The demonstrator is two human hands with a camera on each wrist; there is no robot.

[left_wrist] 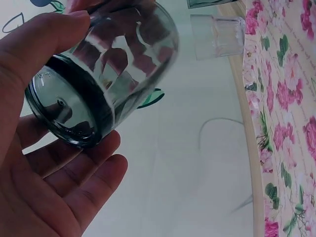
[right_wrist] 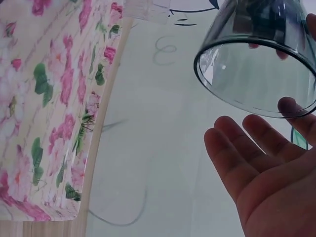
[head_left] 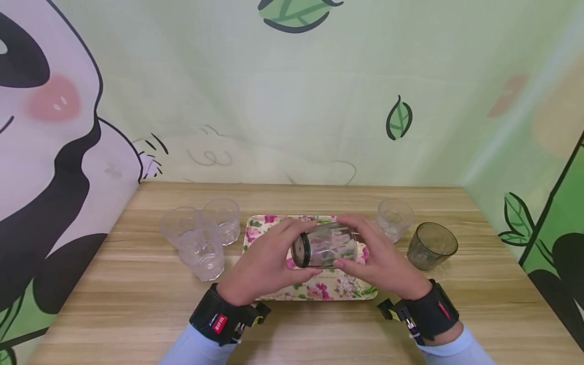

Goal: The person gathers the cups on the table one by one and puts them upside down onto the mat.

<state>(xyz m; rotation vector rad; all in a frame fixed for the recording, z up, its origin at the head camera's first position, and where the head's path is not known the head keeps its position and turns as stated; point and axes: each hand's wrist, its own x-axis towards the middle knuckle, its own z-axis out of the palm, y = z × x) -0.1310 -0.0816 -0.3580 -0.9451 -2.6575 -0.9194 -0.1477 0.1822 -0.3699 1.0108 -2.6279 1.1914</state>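
A grey-tinted glass (head_left: 330, 246) lies on its side in the air above the floral tray (head_left: 319, 291), held between both hands. The left hand (head_left: 269, 258) grips its thick base end, thumb on one side and fingers on the other. At the rim end is the right hand (head_left: 383, 256), its thumb and a finger touching the glass. The left wrist view shows the dark base of the glass (left_wrist: 74, 101) against the left palm (left_wrist: 44, 197). In the right wrist view the open rim of the glass (right_wrist: 256, 74) stands over the right hand's spread fingers (right_wrist: 261, 153).
Several clear glasses (head_left: 203, 253) stand close together left of the tray. Right of it are a clear glass (head_left: 394, 223) and a dark tinted glass (head_left: 429, 251). All rest on a wooden table (head_left: 114, 294) in front of a printed cloth backdrop (head_left: 310, 111).
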